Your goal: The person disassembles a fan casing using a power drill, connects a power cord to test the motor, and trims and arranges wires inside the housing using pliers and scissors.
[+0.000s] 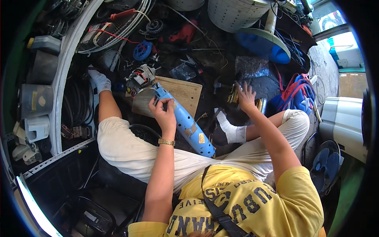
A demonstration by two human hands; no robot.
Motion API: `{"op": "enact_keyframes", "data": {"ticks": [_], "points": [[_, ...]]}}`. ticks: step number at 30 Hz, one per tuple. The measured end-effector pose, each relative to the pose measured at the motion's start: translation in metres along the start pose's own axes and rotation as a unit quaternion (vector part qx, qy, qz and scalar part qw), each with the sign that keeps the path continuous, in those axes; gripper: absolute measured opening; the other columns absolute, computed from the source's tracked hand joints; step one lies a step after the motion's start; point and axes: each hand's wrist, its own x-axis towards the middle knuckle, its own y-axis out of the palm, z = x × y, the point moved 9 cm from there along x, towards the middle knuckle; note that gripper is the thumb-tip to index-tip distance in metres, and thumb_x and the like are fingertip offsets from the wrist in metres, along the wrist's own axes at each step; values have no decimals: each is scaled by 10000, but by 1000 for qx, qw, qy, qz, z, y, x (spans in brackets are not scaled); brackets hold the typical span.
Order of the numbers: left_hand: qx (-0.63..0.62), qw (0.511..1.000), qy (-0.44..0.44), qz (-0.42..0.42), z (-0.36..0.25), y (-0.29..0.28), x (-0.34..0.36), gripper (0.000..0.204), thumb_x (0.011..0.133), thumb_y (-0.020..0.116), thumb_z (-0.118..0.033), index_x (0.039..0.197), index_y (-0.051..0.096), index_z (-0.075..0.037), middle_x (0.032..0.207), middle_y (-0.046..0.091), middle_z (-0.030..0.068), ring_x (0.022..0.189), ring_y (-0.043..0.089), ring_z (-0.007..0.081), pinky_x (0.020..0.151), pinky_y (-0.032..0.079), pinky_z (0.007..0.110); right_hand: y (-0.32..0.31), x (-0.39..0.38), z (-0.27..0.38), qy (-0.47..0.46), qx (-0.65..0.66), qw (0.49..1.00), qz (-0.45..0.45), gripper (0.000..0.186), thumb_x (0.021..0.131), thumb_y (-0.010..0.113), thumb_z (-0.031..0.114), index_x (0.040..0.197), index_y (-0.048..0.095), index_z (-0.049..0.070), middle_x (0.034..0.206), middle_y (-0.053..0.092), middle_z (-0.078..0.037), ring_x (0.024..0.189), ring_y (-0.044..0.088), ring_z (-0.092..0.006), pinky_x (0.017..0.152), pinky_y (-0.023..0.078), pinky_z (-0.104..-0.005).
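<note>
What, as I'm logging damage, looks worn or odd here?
The blue tube has a ragged brownish patch toward its near end, as if its finish were worn or soiled. The motor by its far end sits uncovered.

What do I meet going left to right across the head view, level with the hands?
Clear plastic bin, black coils, motor, left hand, right hand, blue-and-red bag, white casing.

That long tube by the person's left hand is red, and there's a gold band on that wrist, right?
Not quite: the head view shows the tube is blue, not red. It is by the left hand, whose wrist wears a gold band.
</note>
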Motion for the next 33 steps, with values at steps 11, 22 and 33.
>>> {"op": "enact_keyframes", "data": {"ticks": [11,22,33], "points": [[-72,994,72,36,-3,16,-5,203,953,575,-202,940,691,-35,1372,304,180,1271,376,323,1053,314,404,-66,19,229,-115,559,817,84,223,884,607,169,907,675,-42,764,691,-132,686,664,-196,670,518,-350],[-356,926,-75,99,23,31,-12,695,864,526,-47,1424,115,-69,1487,166,151,1318,310,268,1114,263,395,-24,13,211,-76,713,674,179,105,753,720,8,838,684,-43,730,673,-70,659,634,-106,572,519,-252],[-435,832,-273,211,82,61,-20,643,787,721,-358,1288,444,-66,1091,595,81,972,611,207,876,510,379,-64,-18,149,-76,448,880,-138,235,719,700,7,939,619,10,897,608,-119,842,608,-258,748,487,-349]]}}
